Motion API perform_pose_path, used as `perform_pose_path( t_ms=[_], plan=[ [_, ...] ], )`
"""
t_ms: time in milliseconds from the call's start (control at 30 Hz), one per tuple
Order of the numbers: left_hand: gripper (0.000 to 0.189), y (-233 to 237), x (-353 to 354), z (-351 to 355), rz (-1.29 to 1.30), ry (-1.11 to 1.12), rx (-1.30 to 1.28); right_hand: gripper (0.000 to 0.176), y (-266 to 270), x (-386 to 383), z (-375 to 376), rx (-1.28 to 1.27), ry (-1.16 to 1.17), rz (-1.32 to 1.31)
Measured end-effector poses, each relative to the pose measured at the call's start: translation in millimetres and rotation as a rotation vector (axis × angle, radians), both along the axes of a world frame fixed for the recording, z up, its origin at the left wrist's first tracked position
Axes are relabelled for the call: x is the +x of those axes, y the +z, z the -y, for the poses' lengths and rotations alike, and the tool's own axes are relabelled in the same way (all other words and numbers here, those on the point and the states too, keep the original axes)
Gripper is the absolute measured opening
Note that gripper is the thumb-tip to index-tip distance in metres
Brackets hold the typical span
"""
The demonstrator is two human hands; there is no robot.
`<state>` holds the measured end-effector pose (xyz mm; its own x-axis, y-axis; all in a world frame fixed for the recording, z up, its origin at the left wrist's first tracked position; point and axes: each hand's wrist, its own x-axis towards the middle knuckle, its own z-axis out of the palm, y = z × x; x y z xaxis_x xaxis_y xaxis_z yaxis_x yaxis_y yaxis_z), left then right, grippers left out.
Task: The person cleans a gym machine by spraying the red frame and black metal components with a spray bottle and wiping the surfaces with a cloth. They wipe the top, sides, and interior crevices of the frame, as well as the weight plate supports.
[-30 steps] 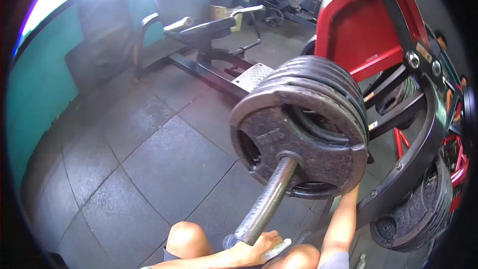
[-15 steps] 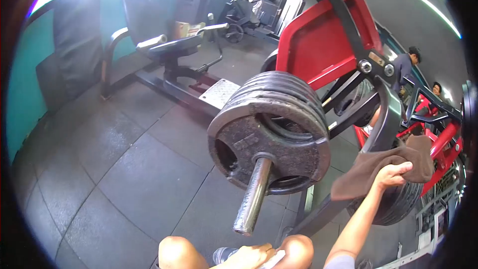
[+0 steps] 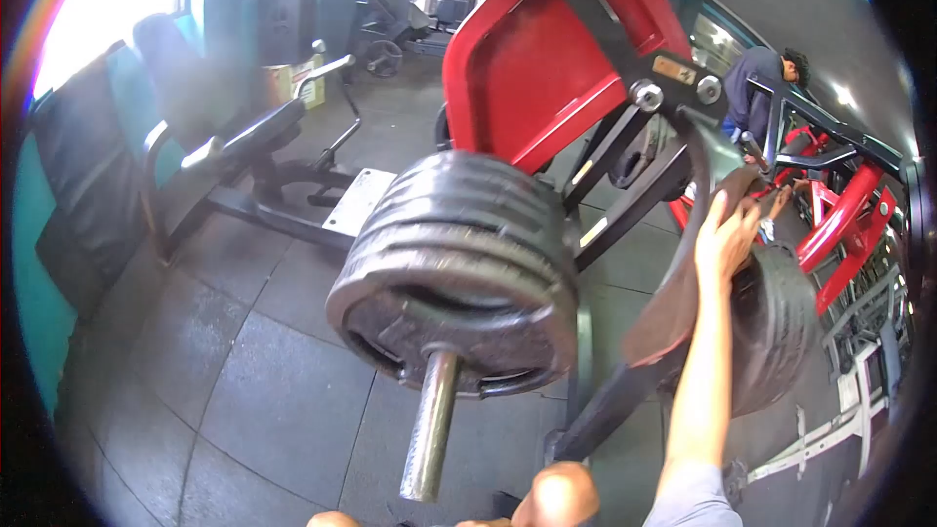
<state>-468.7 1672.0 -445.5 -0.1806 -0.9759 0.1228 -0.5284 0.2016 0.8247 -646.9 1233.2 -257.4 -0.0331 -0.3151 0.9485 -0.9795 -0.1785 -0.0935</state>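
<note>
My right hand [image 3: 724, 237] reaches up to the black curved frame arm [image 3: 720, 154] of the weight machine. Its fingers lie over a brown cloth [image 3: 664, 320], holding it against the arm, while the cloth's loose end hangs down to the left. Of my left hand [image 3: 485, 523], just a sliver shows at the bottom edge beside my knee; its fingers and anything in them are out of sight. In front of me a stack of black weight plates [image 3: 454, 278] sits on a metal bar end [image 3: 429, 429].
Above the plates rises a red panel [image 3: 542, 63]. More plates [image 3: 776, 332] hang right of my forearm. A person [image 3: 752, 93] in dark clothing bends over by red and black machines. To the left, a padded machine [image 3: 259, 132] stands near the teal wall [image 3: 44, 263].
My right hand has gone from holding the cloth out in the air to laying it on the frame arm. My left hand, earlier near a clear bottle, has mostly dropped out of view.
</note>
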Motion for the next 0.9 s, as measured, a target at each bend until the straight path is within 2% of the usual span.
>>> perform_pose_path(
  t_ms=[167, 233, 300, 367, 433, 467, 500, 533, 567, 600, 633, 700, 733, 767, 833, 900],
  plan=[
    [0.017, 129.4, 14.0, 7.8, -0.084, 0.090, 0.190, 0.050, 13.2, -8.1, -15.0, 0.241, 0.162, 0.055],
    [0.017, 189.3, 17.4, 7.7, -0.137, 0.137, 0.271, 0.052, 27.3, -20.7, -34.1, 0.479, 0.471, 0.278],
    [0.016, 251.9, 17.5, 5.9, -0.196, 0.195, 0.355, 0.055, 44.9, -25.9, -68.0, 0.806, 0.626, 0.603],
    [0.016, 314.0, 7.8, 2.7, -0.299, 0.274, 0.476, 0.057, 61.3, -24.1, -113.1, 1.078, 0.532, 0.878],
    [0.016, 387.9, -4.4, 8.8, -0.560, 0.418, 0.688, 0.055, 105.0, -18.9, -168.9, 1.488, 0.429, 0.802],
    [0.016, 424.6, -8.0, 14.6, -0.808, 0.548, 0.851, 0.053, 148.7, -3.5, -201.5, 1.529, 0.601, 0.793],
    [0.016, 455.5, -9.4, 17.6, -0.978, 0.656, 0.930, 0.049, 154.1, -6.0, -227.7, 1.768, 0.565, 0.609],
    [0.016, 460.7, -6.0, 9.0, -0.967, 0.660, 0.935, 0.048, 187.3, 1.2, -256.2, 1.880, 0.730, 0.565],
    [0.021, 441.7, 1.3, -3.3, -0.693, 0.392, 0.607, 0.049, 224.8, 14.1, -279.8, 1.975, 0.903, 0.509],
    [0.029, 397.0, 13.1, -24.0, -0.325, 0.230, 0.161, 0.051, 256.7, 23.0, -292.4, 2.020, 1.129, 0.469],
    [0.026, 430.4, 24.1, -23.1, -0.321, 0.233, 0.168, 0.055, 283.3, 27.9, -307.4, 2.060, 1.352, 0.420],
    [0.024, 483.9, 46.0, -23.1, -0.289, 0.208, 0.185, 0.064, 292.6, 37.5, -330.8, 1.886, 1.571, 0.440],
    [0.023, 503.8, 57.0, -23.9, -0.262, 0.179, 0.194, 0.064, 331.6, 45.4, -326.2, 2.039, 1.533, 0.427],
    [0.023, 523.9, 68.1, -24.4, -0.234, 0.151, 0.201, 0.066, 304.8, 46.6, -329.9, 2.002, 1.513, 0.304],
    [0.020, 541.3, 82.0, -29.1, -0.220, 0.103, 0.193, 0.068, 346.3, 55.0, -330.9, 1.948, 1.544, 0.386],
    [0.017, 572.0, 84.3, -22.8, -0.111, 0.144, -0.004, 0.072, 380.1, 62.4, -335.1, 1.888, 1.398, 0.296]
  ],
)
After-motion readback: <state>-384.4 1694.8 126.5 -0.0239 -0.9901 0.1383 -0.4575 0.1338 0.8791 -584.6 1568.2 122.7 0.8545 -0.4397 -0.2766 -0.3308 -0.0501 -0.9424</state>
